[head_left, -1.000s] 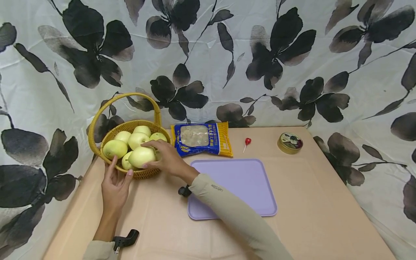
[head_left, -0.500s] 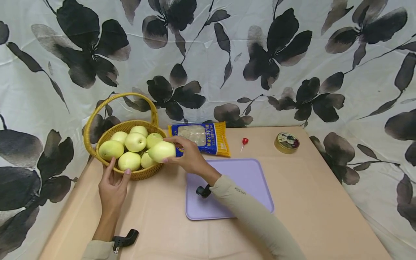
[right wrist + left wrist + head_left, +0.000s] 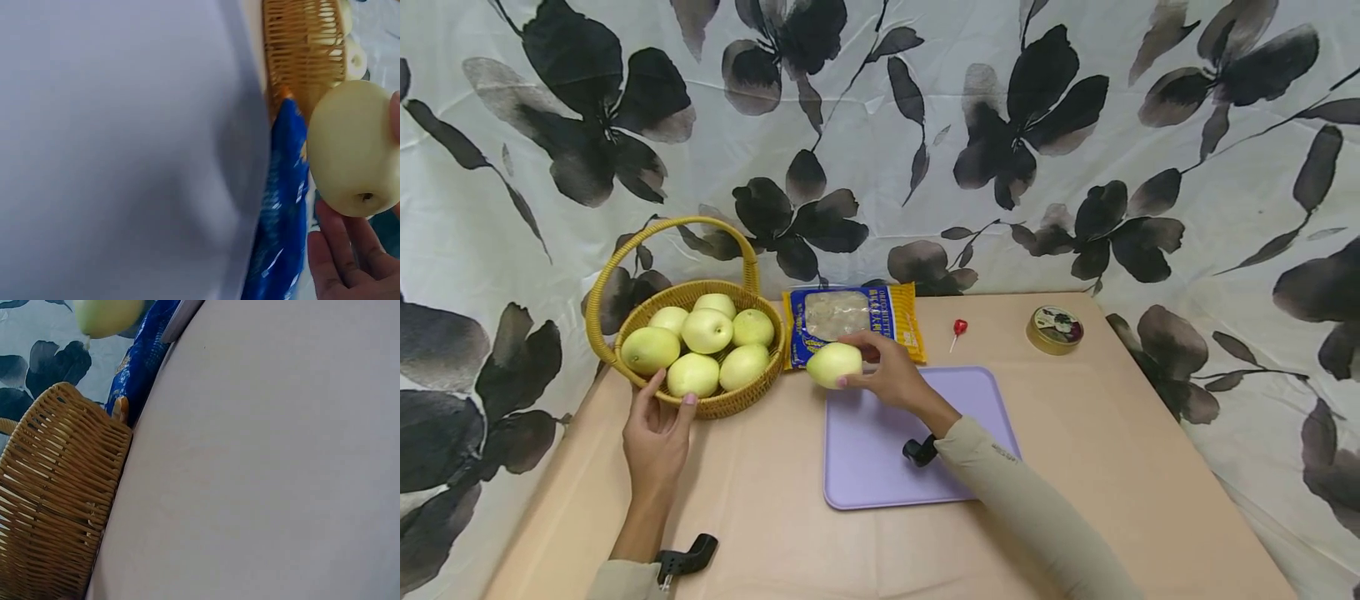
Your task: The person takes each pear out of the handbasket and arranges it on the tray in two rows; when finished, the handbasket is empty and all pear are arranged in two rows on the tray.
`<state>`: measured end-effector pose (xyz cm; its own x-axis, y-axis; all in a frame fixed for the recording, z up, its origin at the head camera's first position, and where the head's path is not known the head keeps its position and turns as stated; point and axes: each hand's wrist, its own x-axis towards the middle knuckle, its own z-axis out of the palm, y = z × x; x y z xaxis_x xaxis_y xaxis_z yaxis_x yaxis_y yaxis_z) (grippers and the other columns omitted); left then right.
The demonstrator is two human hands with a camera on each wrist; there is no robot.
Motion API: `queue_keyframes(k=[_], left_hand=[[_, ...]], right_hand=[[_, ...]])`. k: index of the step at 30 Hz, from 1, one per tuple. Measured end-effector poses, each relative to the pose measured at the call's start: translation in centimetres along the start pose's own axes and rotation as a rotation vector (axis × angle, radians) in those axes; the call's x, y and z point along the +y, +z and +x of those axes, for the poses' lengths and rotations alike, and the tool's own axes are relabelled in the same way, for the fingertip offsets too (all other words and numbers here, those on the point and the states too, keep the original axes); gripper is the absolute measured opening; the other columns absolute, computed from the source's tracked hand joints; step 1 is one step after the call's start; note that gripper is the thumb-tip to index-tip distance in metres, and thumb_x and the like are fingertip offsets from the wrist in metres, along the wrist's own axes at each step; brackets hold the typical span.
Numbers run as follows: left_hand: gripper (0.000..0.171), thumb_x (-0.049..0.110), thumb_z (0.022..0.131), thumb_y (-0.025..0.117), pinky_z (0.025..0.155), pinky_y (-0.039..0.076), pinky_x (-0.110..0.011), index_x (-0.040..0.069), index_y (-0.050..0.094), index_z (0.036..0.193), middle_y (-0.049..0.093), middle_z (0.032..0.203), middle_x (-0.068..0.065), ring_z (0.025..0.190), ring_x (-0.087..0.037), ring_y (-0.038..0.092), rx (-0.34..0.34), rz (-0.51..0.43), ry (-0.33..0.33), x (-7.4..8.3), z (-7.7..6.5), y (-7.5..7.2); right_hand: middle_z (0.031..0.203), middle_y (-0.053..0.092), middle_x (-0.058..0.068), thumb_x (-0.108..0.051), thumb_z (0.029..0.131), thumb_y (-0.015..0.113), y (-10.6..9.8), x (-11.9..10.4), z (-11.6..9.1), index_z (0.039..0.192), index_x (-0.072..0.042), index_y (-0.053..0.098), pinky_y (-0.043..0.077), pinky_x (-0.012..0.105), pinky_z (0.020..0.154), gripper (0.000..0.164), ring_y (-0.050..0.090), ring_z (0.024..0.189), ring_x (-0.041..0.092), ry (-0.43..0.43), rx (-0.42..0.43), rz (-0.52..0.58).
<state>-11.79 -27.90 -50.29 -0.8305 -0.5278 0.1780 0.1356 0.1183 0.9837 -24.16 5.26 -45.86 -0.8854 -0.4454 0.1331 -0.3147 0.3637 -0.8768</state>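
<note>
Head view: at left on the beige-covered bench [image 3: 760, 500], a yellow woven basket [image 3: 730, 406] with arched handle holds seven visible pale green rounded fruits [image 3: 707, 331]. The left hand [image 3: 655, 454], fingers extended and not clenched, rests against its near rim; light pressure should suffice, as a hard push could tip it. Further right, an egg-shaped pale green fruit [image 3: 833, 365] is raised clear of the basket, in front of a blue-and-yellow plastic packet [image 3: 891, 317]; clearance is advised. The right hand [image 3: 891, 375] grasps it, thumb and fingers on opposite sides; firm but gentle pressure should prevent slipping or bruising. Over the flat lilac rectangular tray [image 3: 865, 467], any lowering should be slow, the fruit being liable to roll.
</note>
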Motion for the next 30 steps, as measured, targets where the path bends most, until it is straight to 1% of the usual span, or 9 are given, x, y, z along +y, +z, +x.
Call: queue_keyframes(k=[2, 5, 7, 10, 14, 17, 19, 24, 30], left_hand=[[0.065, 0.007, 0.101, 0.071, 0.125, 0.036, -0.015, 0.012, 0.047, 0.160, 0.020, 0.178, -0.008, 0.165, -0.027, 0.021, 0.003, 0.000, -0.005, -0.1, 0.0, 0.0], [0.065, 0.007, 0.102, 0.070, 0.126, 0.034, -0.017, 0.014, 0.046, 0.161, 0.014, 0.179, -0.007, 0.165, -0.026, 0.018, -0.003, -0.006, -0.010, -0.1, -0.1, 0.0], [0.065, 0.007, 0.102, 0.070, 0.127, 0.033, -0.018, 0.014, 0.045, 0.161, 0.011, 0.180, -0.005, 0.166, -0.026, 0.017, -0.009, -0.013, -0.015, -0.2, -0.1, -0.1], [0.065, 0.008, 0.102, 0.070, 0.127, 0.033, -0.019, 0.016, 0.045, 0.162, 0.013, 0.179, -0.005, 0.166, -0.027, 0.017, -0.011, -0.004, -0.019, -0.2, -0.1, -0.1], [0.065, 0.008, 0.102, 0.070, 0.128, 0.034, -0.020, 0.016, 0.045, 0.161, 0.015, 0.179, -0.005, 0.166, -0.027, 0.018, -0.011, 0.001, -0.022, -0.3, 0.0, 0.0], [0.065, 0.009, 0.102, 0.070, 0.129, 0.033, -0.023, 0.015, 0.045, 0.162, 0.011, 0.180, -0.003, 0.166, -0.027, 0.016, -0.015, 0.002, -0.026, -0.3, -0.1, 0.0], [0.065, 0.009, 0.102, 0.070, 0.130, 0.032, -0.024, 0.015, 0.044, 0.162, 0.010, 0.180, -0.003, 0.166, -0.026, 0.016, -0.016, 0.009, -0.026, -0.3, -0.1, 0.0], [0.065, 0.009, 0.102, 0.070, 0.129, 0.033, -0.024, 0.015, 0.045, 0.161, 0.016, 0.179, -0.005, 0.166, -0.026, 0.017, -0.009, 0.015, -0.023, -0.2, -0.1, 0.0], [0.065, 0.009, 0.102, 0.070, 0.130, 0.034, -0.025, 0.016, 0.045, 0.161, 0.023, 0.177, -0.006, 0.166, -0.025, 0.019, -0.005, 0.026, -0.024, -0.2, -0.1, 0.0]], right_hand=[[0.135, 0.071, 0.005, -0.017, 0.083, 0.093, -0.3, 0.7, -0.3, 0.137, -0.016, 0.069, 0.062, 0.046, 0.102, 0.059, 0.070, 0.114, 0.025, 0.028, -0.011, -0.002], [0.134, 0.071, 0.008, -0.014, 0.083, 0.093, -0.5, 1.6, -0.6, 0.136, -0.012, 0.069, 0.062, 0.044, 0.097, 0.059, 0.069, 0.110, 0.026, 0.057, -0.024, -0.009], [0.133, 0.071, 0.008, -0.014, 0.083, 0.093, -0.4, 2.0, -0.8, 0.136, -0.012, 0.068, 0.062, 0.041, 0.094, 0.059, 0.069, 0.108, 0.025, 0.082, -0.028, -0.020], [0.133, 0.071, 0.008, -0.013, 0.083, 0.093, -0.3, 2.4, -1.0, 0.136, -0.013, 0.069, 0.063, 0.039, 0.094, 0.058, 0.069, 0.107, 0.024, 0.100, -0.028, -0.021], [0.135, 0.070, 0.008, -0.011, 0.083, 0.092, -0.2, 2.7, -1.1, 0.136, -0.012, 0.068, 0.064, 0.040, 0.099, 0.058, 0.070, 0.110, 0.025, 0.088, -0.034, -0.015], [0.137, 0.069, 0.008, -0.011, 0.084, 0.092, -0.3, 2.7, -1.2, 0.139, -0.013, 0.067, 0.063, 0.040, 0.102, 0.060, 0.070, 0.113, 0.026, 0.079, -0.049, -0.020], [0.138, 0.069, 0.007, -0.013, 0.084, 0.092, -0.4, 2.7, -1.3, 0.140, -0.014, 0.067, 0.063, 0.040, 0.102, 0.061, 0.069, 0.113, 0.027, 0.088, -0.056, -0.021], [0.139, 0.068, 0.005, -0.016, 0.082, 0.094, -0.8, 2.8, -1.7, 0.141, -0.017, 0.067, 0.062, 0.038, 0.099, 0.065, 0.068, 0.110, 0.024, 0.118, -0.061, -0.035], [0.135, 0.070, 0.003, -0.016, 0.077, 0.097, -0.9, 3.0, -1.9, 0.140, -0.017, 0.068, 0.061, 0.039, 0.098, 0.069, 0.066, 0.108, 0.021, 0.087, -0.054, -0.074]])
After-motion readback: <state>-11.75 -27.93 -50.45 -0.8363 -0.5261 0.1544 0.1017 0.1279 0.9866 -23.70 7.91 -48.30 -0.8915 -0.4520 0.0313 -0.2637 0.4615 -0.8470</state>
